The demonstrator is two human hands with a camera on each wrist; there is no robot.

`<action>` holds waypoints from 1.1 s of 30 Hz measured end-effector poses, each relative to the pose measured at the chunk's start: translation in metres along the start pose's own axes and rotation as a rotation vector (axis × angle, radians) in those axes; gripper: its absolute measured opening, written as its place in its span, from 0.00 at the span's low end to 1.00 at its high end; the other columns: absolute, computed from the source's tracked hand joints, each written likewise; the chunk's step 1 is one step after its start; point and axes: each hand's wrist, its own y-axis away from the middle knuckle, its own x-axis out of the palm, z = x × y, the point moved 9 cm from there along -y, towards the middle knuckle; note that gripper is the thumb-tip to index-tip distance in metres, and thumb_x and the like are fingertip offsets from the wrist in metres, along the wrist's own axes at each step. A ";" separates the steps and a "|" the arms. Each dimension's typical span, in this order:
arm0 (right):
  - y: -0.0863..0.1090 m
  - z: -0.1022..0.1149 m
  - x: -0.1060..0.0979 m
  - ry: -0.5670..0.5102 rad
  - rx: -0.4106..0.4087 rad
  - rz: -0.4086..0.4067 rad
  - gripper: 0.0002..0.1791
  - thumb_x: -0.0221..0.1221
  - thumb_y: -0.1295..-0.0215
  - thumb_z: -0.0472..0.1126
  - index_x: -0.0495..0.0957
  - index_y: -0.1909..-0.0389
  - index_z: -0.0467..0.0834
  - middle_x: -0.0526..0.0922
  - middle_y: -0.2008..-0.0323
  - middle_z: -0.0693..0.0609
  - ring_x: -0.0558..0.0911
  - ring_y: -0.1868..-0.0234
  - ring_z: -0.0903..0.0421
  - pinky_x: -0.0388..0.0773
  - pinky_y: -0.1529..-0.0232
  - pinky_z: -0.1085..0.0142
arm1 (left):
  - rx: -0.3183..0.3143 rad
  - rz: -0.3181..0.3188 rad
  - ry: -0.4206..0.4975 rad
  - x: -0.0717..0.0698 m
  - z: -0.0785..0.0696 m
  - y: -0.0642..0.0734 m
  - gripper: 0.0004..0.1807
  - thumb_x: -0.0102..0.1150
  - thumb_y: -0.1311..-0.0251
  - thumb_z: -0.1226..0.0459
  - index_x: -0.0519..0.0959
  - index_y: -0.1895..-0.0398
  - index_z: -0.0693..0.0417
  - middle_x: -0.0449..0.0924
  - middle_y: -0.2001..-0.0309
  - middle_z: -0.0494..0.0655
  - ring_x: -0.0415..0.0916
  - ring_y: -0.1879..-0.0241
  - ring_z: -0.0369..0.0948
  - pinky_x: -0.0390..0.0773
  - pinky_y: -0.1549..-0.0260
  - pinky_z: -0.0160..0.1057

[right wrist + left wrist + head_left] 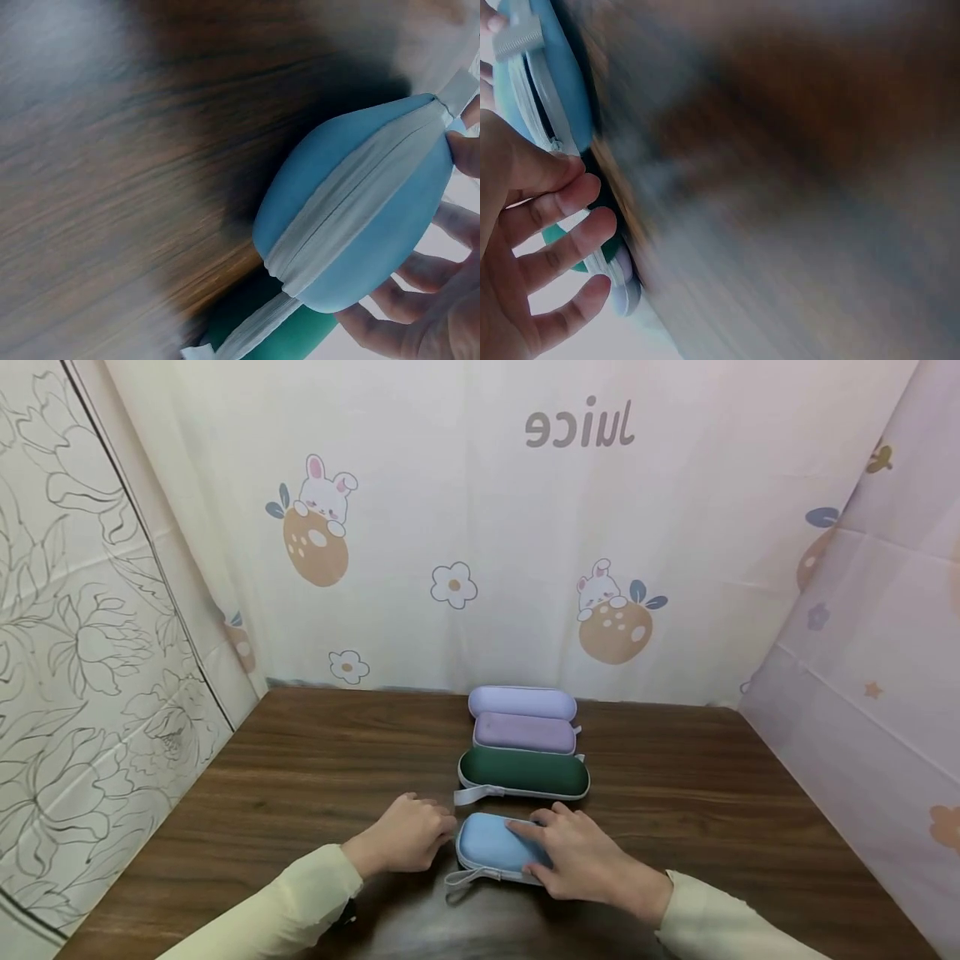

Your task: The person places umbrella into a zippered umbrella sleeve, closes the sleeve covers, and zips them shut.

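Note:
A light blue zip case [486, 846] lies near the front of the table with a grey loop strap [465, 876] at its near left corner. My right hand [581, 856] holds it at the right end, index finger over the lid and thumb at the near edge. At the left end, my left hand [411, 835] pinches the zipper pull [556, 144] between thumb and index finger; the other fingers spread loosely. A dark gap shows between the zipper teeth in the left wrist view. The closed right end of the case [330, 195] faces the right wrist camera.
Behind the blue case, a dark green case [523, 770], a purple case [525, 732] and a lavender case [522, 702] lie in a row on the brown wooden table [337, 735]. A printed curtain [465, 510] hangs along the table's back edge.

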 end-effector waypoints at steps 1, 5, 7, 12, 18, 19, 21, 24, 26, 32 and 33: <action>0.000 -0.002 0.000 -0.001 0.014 -0.002 0.28 0.64 0.42 0.51 0.75 0.40 0.50 0.80 0.54 0.48 0.74 0.60 0.53 0.75 0.64 0.59 | 0.002 0.000 0.010 -0.001 -0.001 0.001 0.12 0.60 0.46 0.65 0.72 0.83 0.44 0.72 0.80 0.36 0.74 0.75 0.37 0.65 0.81 0.38; 0.000 -0.003 -0.002 -0.001 0.025 -0.023 0.28 0.65 0.43 0.51 0.76 0.40 0.49 0.80 0.55 0.48 0.75 0.61 0.52 0.75 0.65 0.58 | 0.013 -0.004 0.032 -0.004 -0.007 0.002 0.15 0.60 0.47 0.66 0.69 0.86 0.44 0.68 0.82 0.35 0.71 0.77 0.36 0.64 0.80 0.37; 0.000 -0.003 -0.003 0.000 0.027 -0.034 0.28 0.65 0.43 0.51 0.77 0.41 0.48 0.80 0.56 0.47 0.75 0.61 0.52 0.76 0.65 0.58 | 0.017 -0.001 0.029 -0.004 -0.011 0.003 0.16 0.60 0.48 0.67 0.67 0.86 0.44 0.65 0.83 0.34 0.69 0.78 0.35 0.61 0.81 0.37; -0.001 -0.004 -0.004 -0.001 0.038 -0.045 0.28 0.65 0.44 0.50 0.77 0.42 0.47 0.81 0.57 0.47 0.75 0.62 0.52 0.76 0.65 0.58 | 0.046 -0.026 -0.015 -0.007 -0.022 0.007 0.15 0.61 0.50 0.68 0.67 0.85 0.44 0.68 0.81 0.34 0.71 0.78 0.35 0.59 0.82 0.35; 0.000 -0.002 -0.003 0.003 0.036 -0.038 0.28 0.65 0.44 0.50 0.77 0.41 0.48 0.80 0.56 0.47 0.75 0.61 0.52 0.75 0.65 0.58 | 0.045 -0.003 -0.058 -0.009 -0.033 0.010 0.12 0.62 0.55 0.68 0.69 0.83 0.45 0.70 0.80 0.36 0.73 0.76 0.36 0.63 0.81 0.36; 0.000 -0.002 -0.002 0.006 0.038 -0.036 0.28 0.65 0.44 0.50 0.77 0.41 0.48 0.80 0.56 0.47 0.75 0.61 0.52 0.75 0.65 0.58 | 0.043 0.012 -0.058 -0.009 -0.034 0.010 0.12 0.62 0.57 0.68 0.69 0.83 0.45 0.70 0.80 0.36 0.73 0.76 0.36 0.64 0.81 0.36; 0.000 -0.002 -0.002 0.012 0.042 -0.034 0.28 0.65 0.44 0.50 0.77 0.41 0.49 0.80 0.56 0.47 0.75 0.61 0.52 0.75 0.64 0.58 | 0.037 0.035 -0.051 -0.009 -0.037 0.010 0.12 0.62 0.58 0.69 0.69 0.83 0.46 0.69 0.81 0.36 0.73 0.76 0.35 0.66 0.79 0.37; 0.000 -0.002 -0.002 0.011 0.050 -0.032 0.28 0.66 0.45 0.50 0.77 0.42 0.48 0.80 0.56 0.47 0.75 0.61 0.51 0.75 0.65 0.58 | 0.044 0.025 -0.047 -0.009 -0.045 0.010 0.12 0.62 0.60 0.68 0.68 0.83 0.45 0.68 0.82 0.35 0.72 0.78 0.35 0.64 0.81 0.36; -0.001 -0.001 -0.002 0.004 0.053 -0.030 0.28 0.66 0.45 0.50 0.77 0.42 0.48 0.80 0.56 0.47 0.75 0.61 0.51 0.75 0.65 0.57 | 0.058 0.000 -0.055 -0.008 -0.051 0.009 0.12 0.64 0.61 0.67 0.68 0.82 0.45 0.68 0.82 0.35 0.72 0.78 0.35 0.63 0.82 0.35; 0.001 -0.003 -0.001 -0.001 0.049 -0.045 0.28 0.66 0.44 0.51 0.77 0.41 0.49 0.80 0.54 0.48 0.76 0.59 0.51 0.75 0.62 0.56 | 0.091 -0.081 -0.108 -0.011 -0.061 0.007 0.11 0.66 0.59 0.63 0.71 0.82 0.45 0.71 0.81 0.35 0.72 0.78 0.35 0.58 0.84 0.33; 0.002 -0.003 -0.001 -0.001 0.048 -0.057 0.28 0.66 0.44 0.51 0.77 0.41 0.49 0.80 0.54 0.48 0.76 0.59 0.51 0.75 0.61 0.56 | 0.092 -0.094 -0.106 -0.013 -0.061 0.007 0.11 0.66 0.57 0.62 0.71 0.82 0.44 0.71 0.81 0.35 0.72 0.78 0.35 0.59 0.84 0.33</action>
